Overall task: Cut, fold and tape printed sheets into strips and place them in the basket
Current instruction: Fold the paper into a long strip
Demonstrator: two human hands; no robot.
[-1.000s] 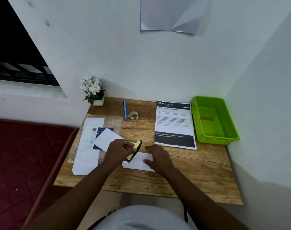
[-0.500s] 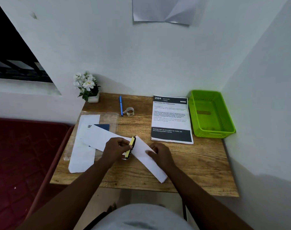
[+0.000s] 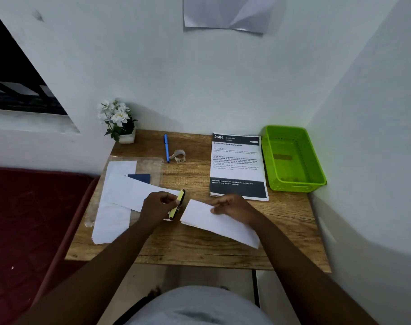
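**Two cut pieces, one in each grip**

The left hand (image 3: 158, 206) pinches a yellow-and-black cutter (image 3: 177, 205), its blade not visible; the hand covers the near end of the left paper piece (image 3: 134, 193). The right hand (image 3: 235, 208) pinches the right strip (image 3: 219, 222) at its far edge, just above the table (image 3: 199, 249). The printed sheet (image 3: 237, 165) lies beside the green basket (image 3: 293, 181); its small text is unreadable.

Both forearms reach forward over the bench (image 3: 199, 252), bare to the elbow. The left hand (image 3: 156, 207) is curled, fingers (image 3: 170, 200) gripping a yellow-and-black cutter (image 3: 177, 205). The right hand (image 3: 232, 208) lies knuckles up, fingers pinching a white paper strip (image 3: 219, 222).
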